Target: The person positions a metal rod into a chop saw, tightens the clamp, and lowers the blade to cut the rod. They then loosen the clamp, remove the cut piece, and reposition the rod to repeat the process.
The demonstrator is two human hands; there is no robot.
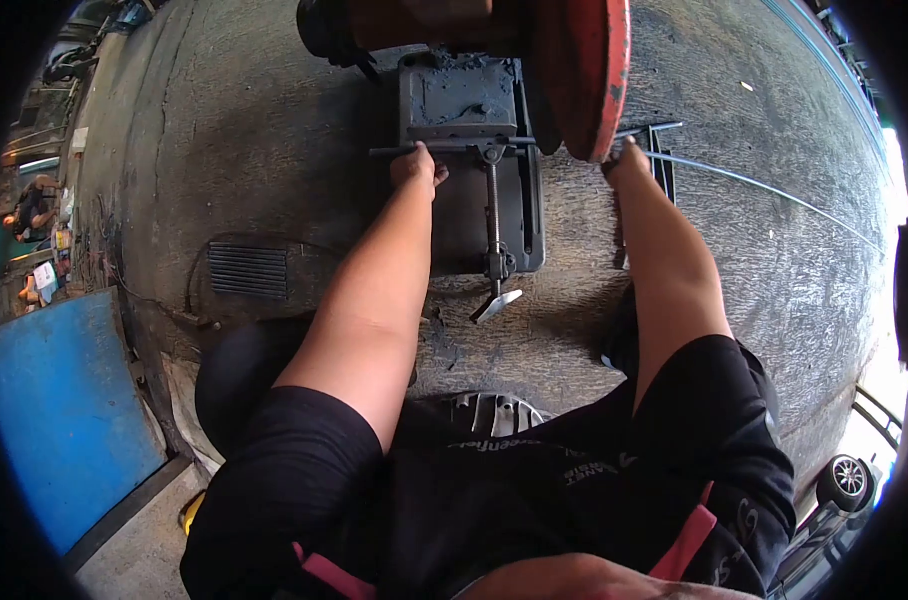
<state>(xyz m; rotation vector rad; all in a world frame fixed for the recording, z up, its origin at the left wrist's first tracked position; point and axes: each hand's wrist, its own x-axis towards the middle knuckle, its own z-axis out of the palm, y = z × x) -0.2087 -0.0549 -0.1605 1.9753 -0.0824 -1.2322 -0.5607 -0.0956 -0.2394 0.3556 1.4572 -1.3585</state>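
Note:
A cut-off saw stands on the ground before me, its red blade guard [614, 80] over the right side of its dark base [464, 225]. My left hand [419, 172] is closed at the vise, thumb up, around a thin dark metal rod [382, 152] lying across the base. Right of the guard, my right hand [627, 165] is closed on a long thin metal rod [754, 180] that runs off to the right; its fingers are partly hidden. Between my hands is the vise screw [493, 205], with its crank handle [498, 304] toward me.
Several short dark rods [248, 270] lie side by side on the ground at left. A small metal stand [664, 165] is beside my right hand. A blue panel [69, 410] is at lower left. Another person [36, 207] is at far left, and a car wheel [847, 480] at lower right.

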